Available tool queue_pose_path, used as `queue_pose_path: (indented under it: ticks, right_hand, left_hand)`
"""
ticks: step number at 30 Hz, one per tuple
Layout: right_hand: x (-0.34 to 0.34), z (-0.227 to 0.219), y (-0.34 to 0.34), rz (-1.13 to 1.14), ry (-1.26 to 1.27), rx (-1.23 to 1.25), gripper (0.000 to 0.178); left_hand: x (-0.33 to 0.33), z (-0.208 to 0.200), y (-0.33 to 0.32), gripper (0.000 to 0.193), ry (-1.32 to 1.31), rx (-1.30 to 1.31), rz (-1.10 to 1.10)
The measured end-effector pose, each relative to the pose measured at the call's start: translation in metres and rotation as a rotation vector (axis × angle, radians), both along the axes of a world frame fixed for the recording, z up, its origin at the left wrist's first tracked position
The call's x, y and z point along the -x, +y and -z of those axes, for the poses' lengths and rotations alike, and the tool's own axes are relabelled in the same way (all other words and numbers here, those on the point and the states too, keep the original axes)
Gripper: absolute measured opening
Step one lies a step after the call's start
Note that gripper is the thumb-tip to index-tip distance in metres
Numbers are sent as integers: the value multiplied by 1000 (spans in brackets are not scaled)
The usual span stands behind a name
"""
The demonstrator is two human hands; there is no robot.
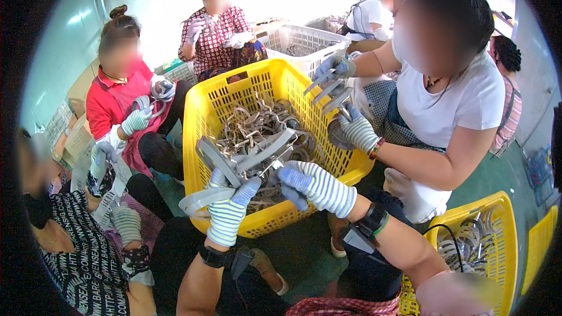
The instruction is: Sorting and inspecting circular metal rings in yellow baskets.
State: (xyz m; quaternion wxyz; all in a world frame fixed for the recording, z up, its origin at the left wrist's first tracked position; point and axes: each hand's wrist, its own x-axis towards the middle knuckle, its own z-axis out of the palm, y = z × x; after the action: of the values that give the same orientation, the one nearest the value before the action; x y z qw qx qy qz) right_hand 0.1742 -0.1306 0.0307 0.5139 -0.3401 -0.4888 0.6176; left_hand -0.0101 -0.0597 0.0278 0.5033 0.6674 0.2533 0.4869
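My left hand (228, 209), in a striped glove with blue fingertips, is closed round several grey curved strips (257, 153) that fan out above it. Another strip bends into a loop (202, 200) beside the wrist. Facing it, my right hand (319, 186), gloved alike, pinches a small shiny whitish piece (270, 167) close to the strips; its exact kind is too small to make out. Both hands are over the near side of a large yellow basket (196, 140), which holds a tangled heap of similar grey curved strips (257, 118).
Co-workers sit around the basket; one at the right (445, 93) holds several grey strips (329, 95), one in red (126, 105) handles others. A white crate (301, 52) stands behind. A second yellow basket (508, 240) with curved pieces (468, 246) stands at the lower right.
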Motion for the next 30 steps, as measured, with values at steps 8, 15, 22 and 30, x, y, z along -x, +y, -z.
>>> queue_pose_path:
  ticks: [8,15,22,30]
  right_hand:
    - [2,-3,4,318,-185,45,33]
    - [1,-11,-4,42,1,52,49]
    - [2,-13,-3,-6,-14,37,45]
    - [-4,-1,8,269,-133,-96,27]
  left_hand:
    - [-7,2,6,62,-51,-117,-89]
    - [-4,5,9,57,10,21,-16]
    - [3,5,15,40,117,-21,-37]
    - [4,1,5,20,247,-75,100]
